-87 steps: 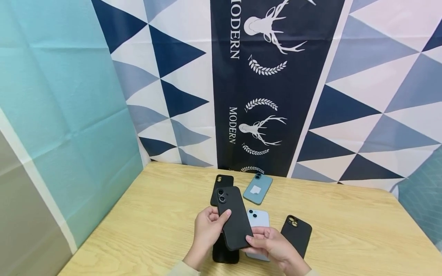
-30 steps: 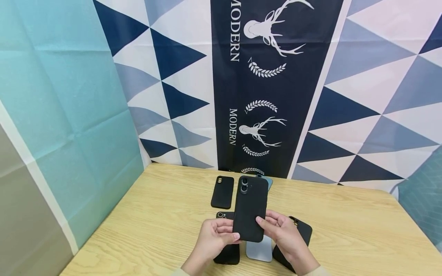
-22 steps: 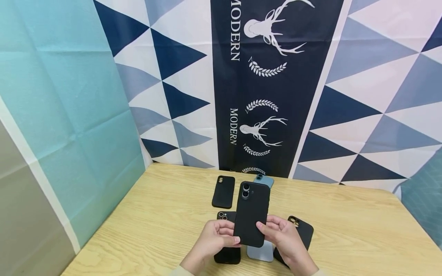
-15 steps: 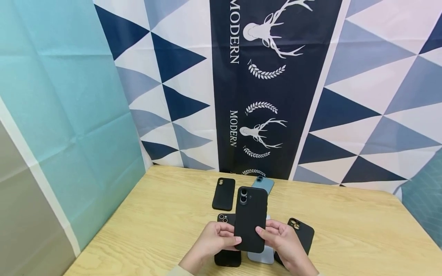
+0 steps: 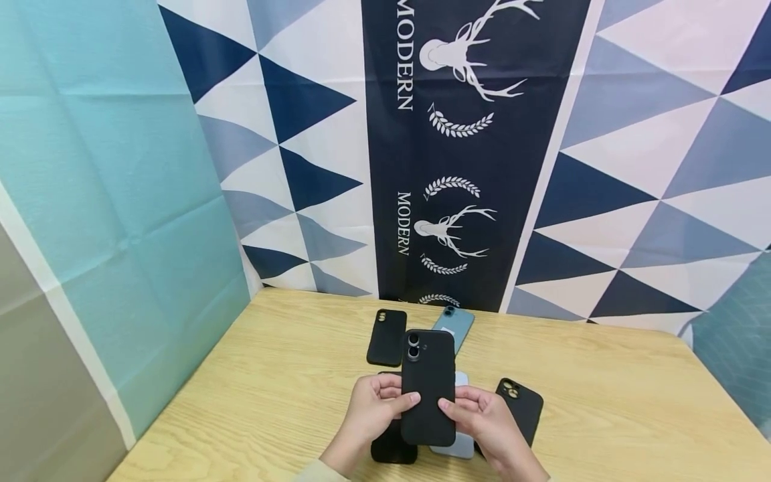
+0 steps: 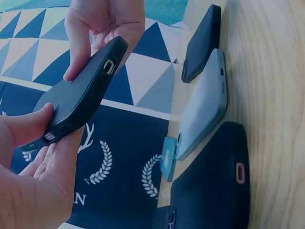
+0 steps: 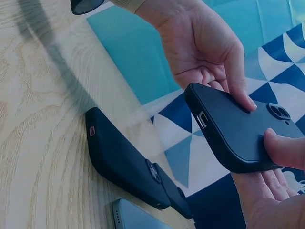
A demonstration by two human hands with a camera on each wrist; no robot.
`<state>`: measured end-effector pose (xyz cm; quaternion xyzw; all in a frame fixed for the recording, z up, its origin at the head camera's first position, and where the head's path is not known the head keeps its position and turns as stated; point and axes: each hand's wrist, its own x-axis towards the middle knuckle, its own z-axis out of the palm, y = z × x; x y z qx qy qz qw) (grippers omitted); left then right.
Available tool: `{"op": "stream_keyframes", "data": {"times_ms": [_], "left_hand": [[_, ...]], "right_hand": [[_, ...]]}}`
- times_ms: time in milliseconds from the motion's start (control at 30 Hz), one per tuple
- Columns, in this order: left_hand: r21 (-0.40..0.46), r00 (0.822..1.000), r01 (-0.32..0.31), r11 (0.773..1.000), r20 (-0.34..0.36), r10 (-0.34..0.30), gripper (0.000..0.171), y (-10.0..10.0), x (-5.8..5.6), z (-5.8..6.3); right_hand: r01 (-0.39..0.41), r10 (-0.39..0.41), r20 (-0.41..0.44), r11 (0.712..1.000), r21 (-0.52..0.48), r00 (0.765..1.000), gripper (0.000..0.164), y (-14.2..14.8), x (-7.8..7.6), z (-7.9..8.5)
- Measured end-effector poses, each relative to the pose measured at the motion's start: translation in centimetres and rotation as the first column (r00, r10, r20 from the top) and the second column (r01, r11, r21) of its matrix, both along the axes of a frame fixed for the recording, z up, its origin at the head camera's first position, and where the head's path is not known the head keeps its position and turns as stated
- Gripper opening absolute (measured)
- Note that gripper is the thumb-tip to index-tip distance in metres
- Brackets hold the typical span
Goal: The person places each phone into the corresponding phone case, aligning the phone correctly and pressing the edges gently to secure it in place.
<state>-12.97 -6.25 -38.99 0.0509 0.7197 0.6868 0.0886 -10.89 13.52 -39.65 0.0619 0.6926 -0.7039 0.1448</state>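
Observation:
A phone in a black case (image 5: pixel 429 391) is held up over the table, its back and two camera lenses facing the head camera. My left hand (image 5: pixel 369 407) grips its left edge, the thumb lying on the back and the fingers behind. On the opposite edge my right hand (image 5: pixel 486 418) pinches it the same way. The case's bottom edge (image 6: pixel 97 90), with its port opening, shows in the left wrist view. Beneath it lie another black-cased phone (image 5: pixel 394 447) and a pale blue phone (image 5: pixel 462 444), both partly hidden.
An empty black phone case (image 5: pixel 525 410) with a camera cutout lies by my right hand. Farther back are another black case (image 5: pixel 387 339) and a teal phone (image 5: pixel 462 325) with a white sticker. Patterned cloth (image 5: pixel 313 134) hangs behind the wooden table (image 5: pixel 271 375).
The held phone was tilted left at first, then was raised to the right. Now it stands straighter, lower and farther left. My left thumb has shifted from its lower corner up onto its back.

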Motion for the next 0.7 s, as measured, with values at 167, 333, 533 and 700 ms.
{"op": "stream_keyframes", "data": {"times_ms": [167,333,533,700], "left_hand": [[-0.025,0.999,-0.024,0.999,0.036,0.025,0.023,0.0,0.2,0.2],[-0.040,0.996,-0.062,0.997,0.059,0.064,0.023,0.0,0.6,0.3],[0.002,0.992,-0.097,0.995,0.075,0.097,0.023,0.1,1.2,0.4],[-0.030,0.992,-0.111,0.993,0.063,0.113,0.024,0.1,1.5,0.6]], "right_hand": [[-0.013,0.013,0.003,1.000,-0.023,1.000,0.046,0.0,0.1,0.0],[-0.089,0.089,0.000,0.994,-0.057,0.996,0.043,0.2,0.1,0.1],[-0.166,0.165,-0.015,0.981,-0.098,0.986,0.039,0.5,0.0,0.3],[-0.164,0.164,-0.013,0.981,-0.107,0.986,0.048,0.7,0.1,0.5]]}}
